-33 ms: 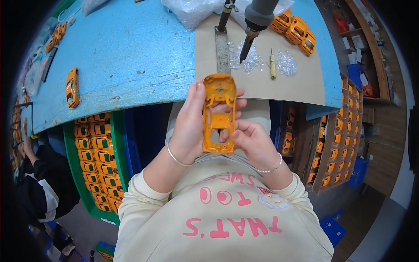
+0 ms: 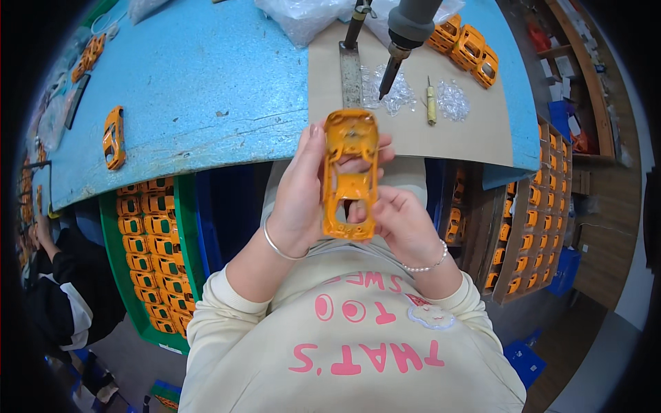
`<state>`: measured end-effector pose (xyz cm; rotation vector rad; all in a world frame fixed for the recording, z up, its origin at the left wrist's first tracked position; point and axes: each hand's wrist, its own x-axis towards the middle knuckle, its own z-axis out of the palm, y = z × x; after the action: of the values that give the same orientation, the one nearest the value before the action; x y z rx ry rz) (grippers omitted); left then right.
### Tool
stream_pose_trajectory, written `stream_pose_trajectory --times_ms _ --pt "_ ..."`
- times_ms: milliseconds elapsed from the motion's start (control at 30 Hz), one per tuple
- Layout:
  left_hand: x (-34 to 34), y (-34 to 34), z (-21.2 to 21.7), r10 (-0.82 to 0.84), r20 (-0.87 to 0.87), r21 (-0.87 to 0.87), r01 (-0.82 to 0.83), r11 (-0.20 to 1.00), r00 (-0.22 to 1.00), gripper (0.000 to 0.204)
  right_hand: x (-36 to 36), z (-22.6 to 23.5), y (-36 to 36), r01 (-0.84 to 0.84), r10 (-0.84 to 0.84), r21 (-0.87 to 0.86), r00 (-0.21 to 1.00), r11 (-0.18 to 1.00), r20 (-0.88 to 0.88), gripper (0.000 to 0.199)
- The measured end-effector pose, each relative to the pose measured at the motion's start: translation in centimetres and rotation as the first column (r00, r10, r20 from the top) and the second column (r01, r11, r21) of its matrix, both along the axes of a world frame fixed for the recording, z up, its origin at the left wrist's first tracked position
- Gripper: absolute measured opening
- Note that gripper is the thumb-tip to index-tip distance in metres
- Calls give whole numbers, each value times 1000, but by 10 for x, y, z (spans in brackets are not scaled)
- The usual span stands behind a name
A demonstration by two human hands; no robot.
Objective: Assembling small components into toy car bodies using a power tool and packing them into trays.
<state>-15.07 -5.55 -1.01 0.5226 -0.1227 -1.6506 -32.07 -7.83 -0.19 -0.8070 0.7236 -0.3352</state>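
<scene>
An orange toy car body is held up in front of my chest, its hollow inner side toward me and its window openings showing through. My left hand grips it from the left, with the thumb along its side and fingertips coming out past its right edge. My right hand pinches the lower right part, and a fingertip shows through the lower opening. On the bench beyond are small clear plastic parts, a yellow-handled pointed tool and a dark-tipped hot tool hanging on a grey holder.
A blue bench carries a brown board, a metal bar, more car bodies and one body at left. A green crate and a divided box of bodies flank me. A co-worker's arm is far left.
The car body has shifted slightly up and to the right and turned a little in my hands. Both hands keep their hold.
</scene>
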Motion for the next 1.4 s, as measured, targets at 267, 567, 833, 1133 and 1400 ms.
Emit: stream_pose_trajectory --times_ms 267,567,833,1133,1400 --pt "-4 -16 12 20 243 -339 65 939 970 63 -5 30 -2 201 -242 161 921 966 304 50" --pt "-4 -13 14 -8 229 -355 91 931 973 66 -8 39 3 235 -278 169 909 957 310 57" --pt "-4 -9 15 -66 223 -380 149 913 973 66 -9 34 5 262 -322 204 870 943 373 52" --pt "80 25 19 162 982 -129 -293 947 92 55 3 -1 16 -13 15 271 1000 962 -8 28" --pt "218 33 -19 -467 122 -277 -482 831 -876 42 3 -12 19 -2 -4 245 1000 969 23 20"
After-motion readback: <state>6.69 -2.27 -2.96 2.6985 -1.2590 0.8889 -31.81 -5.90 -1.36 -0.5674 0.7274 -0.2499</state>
